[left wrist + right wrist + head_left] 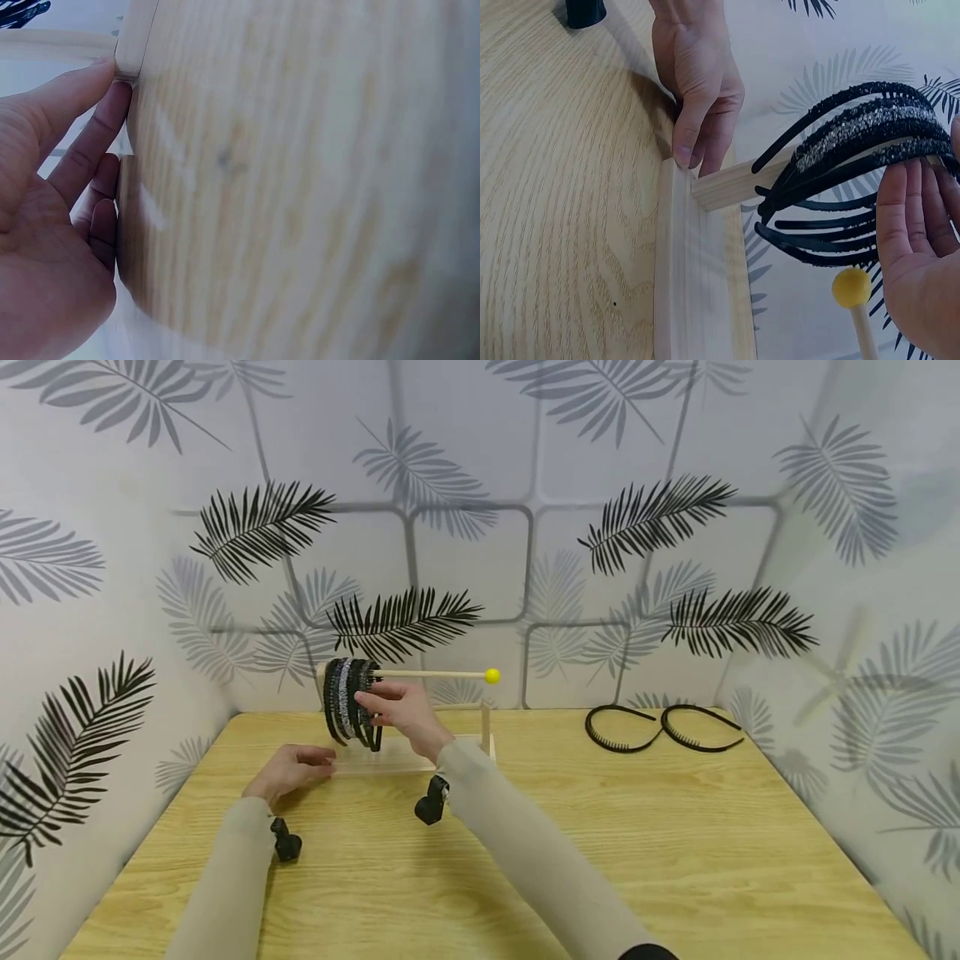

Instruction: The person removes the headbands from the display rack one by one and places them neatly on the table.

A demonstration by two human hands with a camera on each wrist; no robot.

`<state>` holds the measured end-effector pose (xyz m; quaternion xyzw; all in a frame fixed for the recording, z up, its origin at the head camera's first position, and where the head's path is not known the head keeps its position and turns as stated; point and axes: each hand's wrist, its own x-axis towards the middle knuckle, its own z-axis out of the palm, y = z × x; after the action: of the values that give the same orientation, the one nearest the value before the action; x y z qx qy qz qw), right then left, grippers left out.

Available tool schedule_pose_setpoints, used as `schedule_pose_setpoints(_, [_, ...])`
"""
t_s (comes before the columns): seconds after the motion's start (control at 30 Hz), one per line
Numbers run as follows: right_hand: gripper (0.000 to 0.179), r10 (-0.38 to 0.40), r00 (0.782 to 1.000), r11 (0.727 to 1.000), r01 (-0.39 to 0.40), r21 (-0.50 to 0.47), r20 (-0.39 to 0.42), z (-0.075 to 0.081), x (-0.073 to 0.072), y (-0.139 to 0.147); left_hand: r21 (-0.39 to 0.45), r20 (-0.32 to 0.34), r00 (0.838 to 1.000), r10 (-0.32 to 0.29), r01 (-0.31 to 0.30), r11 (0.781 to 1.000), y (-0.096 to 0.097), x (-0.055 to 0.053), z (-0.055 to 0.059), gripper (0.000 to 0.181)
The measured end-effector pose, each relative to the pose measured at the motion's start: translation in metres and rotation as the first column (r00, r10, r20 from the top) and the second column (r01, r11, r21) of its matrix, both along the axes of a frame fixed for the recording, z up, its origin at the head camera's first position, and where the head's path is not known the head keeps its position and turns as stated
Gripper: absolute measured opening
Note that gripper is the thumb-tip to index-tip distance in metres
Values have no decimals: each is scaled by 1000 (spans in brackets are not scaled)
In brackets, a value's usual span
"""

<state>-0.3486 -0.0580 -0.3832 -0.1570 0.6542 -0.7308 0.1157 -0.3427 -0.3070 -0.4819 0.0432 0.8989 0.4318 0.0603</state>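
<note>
R sleeve (pixel 536 843), pale, is nearest, running up from the bottom edge of the head view; L sleeve (pixel 221 877) is to its left, each w/ a small blk wrist device (pixel 431 806) nr the cuff. R hand (pixel 408 714): thumb & fingers nearly together, pinching the edge of a bunch of dark headbands (pixel 345 702), some sparkly, one silvery; fingertips partly hidden. Bunch hangs on a thin pale rod (pixel 438 674) nr its left end, w/ a yellow ball (pixel 492 676) on the rod's right tip. L hand (pixel 288 768): fingers part bent, gripping the left end of the stand's wooden base (pixel 697 300) btwn thumb & fingers, just beside an upright post (pixel 739 182). Base sits toward the back of the wood-grain table (pixel 570 860). 2 other headbands (pixel 617 748), blk & toothed, lie farther right, well apart from the stand. Behind: wall (pixel 465 552) w/ grey & blk leaf prints
</note>
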Motion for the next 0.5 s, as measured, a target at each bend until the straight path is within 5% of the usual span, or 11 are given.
schedule_pose_setpoints(0.5, [48, -37, 999, 999, 38, -27, 23, -1, 1, 1, -12, -7, 1000, 1, -2, 1000, -1, 0, -1, 39])
